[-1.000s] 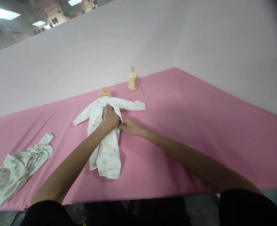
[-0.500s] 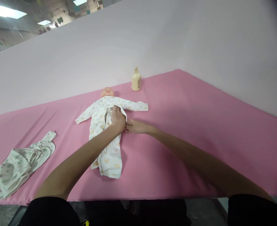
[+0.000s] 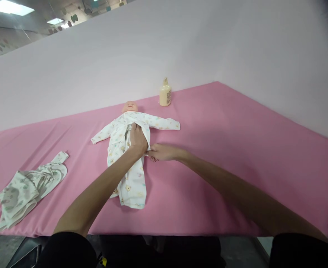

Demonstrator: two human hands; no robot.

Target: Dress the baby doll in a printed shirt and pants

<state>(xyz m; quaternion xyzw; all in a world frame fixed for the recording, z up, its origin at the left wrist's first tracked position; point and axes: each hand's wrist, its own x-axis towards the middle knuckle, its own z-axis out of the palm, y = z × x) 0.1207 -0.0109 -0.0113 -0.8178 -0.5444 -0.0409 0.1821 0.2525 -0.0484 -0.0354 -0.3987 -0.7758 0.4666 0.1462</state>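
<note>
A baby doll (image 3: 130,107) lies on its back, dressed in a white long-sleeved baby romper (image 3: 133,186) printed with small bears. Both sleeves spread outward, and the front is partly open at the chest. My left hand (image 3: 138,138) is over the doll's torso, partly tucked beneath the raised front flap; its fingers look curled into the cloth, their tips hidden. At the romper's right edge, my right hand (image 3: 164,152) is closed, pinching the edge of the flap near my left wrist.
A pump bottle (image 3: 165,95) of pale yellow liquid stands behind the doll by the white wall (image 3: 96,74). Crumpled at the left lies a printed white baby garment (image 3: 31,190). Pink cloth (image 3: 222,167) covers the table, whose front edge runs close to my body.
The view has shifted slightly. My left hand stays under the flap, and my right hand keeps its pinch at the edge, pulled slightly away from the left.
</note>
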